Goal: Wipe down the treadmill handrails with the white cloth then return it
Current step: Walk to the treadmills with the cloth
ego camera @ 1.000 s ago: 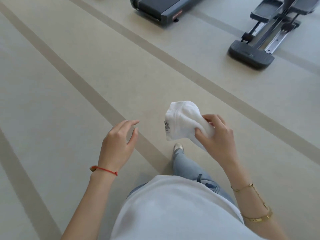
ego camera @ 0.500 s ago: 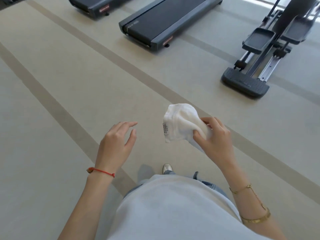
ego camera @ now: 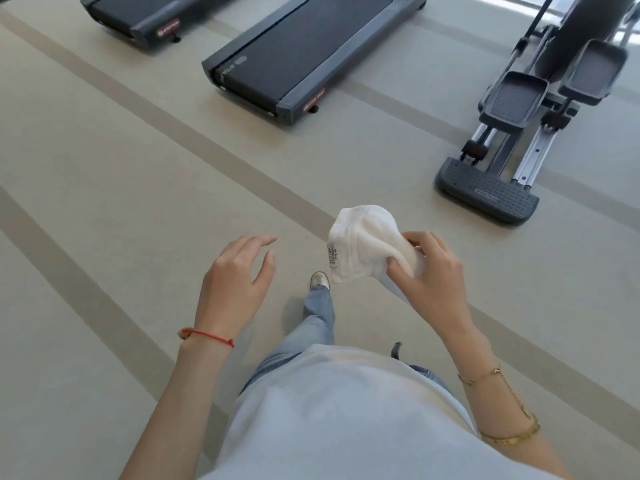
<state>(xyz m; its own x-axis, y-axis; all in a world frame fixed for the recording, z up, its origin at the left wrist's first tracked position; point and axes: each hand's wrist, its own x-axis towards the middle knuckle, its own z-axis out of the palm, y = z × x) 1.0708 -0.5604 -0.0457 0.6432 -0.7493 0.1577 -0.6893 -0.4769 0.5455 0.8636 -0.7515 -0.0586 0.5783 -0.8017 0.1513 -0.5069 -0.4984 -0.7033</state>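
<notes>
Head view, the only view supplied. The right hand [ego camera: 433, 271] grasps the bunched white terry cloth [ego camera: 363, 244], thumb and curled fingers pinching its lower folds; a small printed label hangs at the cloth's left edge. The cloth is carried in the air in front of the body, touching nothing but that hand. The left hand [ego camera: 239, 275] is released, fingers spread and loosely bent, holding nothing, near the cloth but apart from it.

Task progress, as a judgement: the dark grey treadmill with black belt [ego camera: 311, 57] lies well ahead toward the top edge of the floor, and only its rear deck shows; its handrails are out of frame. One leg in light blue jeans [ego camera: 315, 327] is set forward with a pale shoe [ego camera: 319, 280] on the floor. Whether wiping has been done cannot be told from this view. If not, the approach, the wiping and the return of the cloth all remain. The return place is not in view.

Surface and room: pale beige gym floor [ego camera: 104, 188] crossed by darker tan diagonal bands. A second dark grey treadmill [ego camera: 138, 19] sits at the top left corner. A grey elliptical trainer with ribbed pedals [ego camera: 509, 133] stands at the top right. Bright light enters at the top right corner. The person wears a light shirt [ego camera: 339, 417], a red cord bracelet [ego camera: 207, 336] and gold bracelets [ego camera: 509, 436].
</notes>
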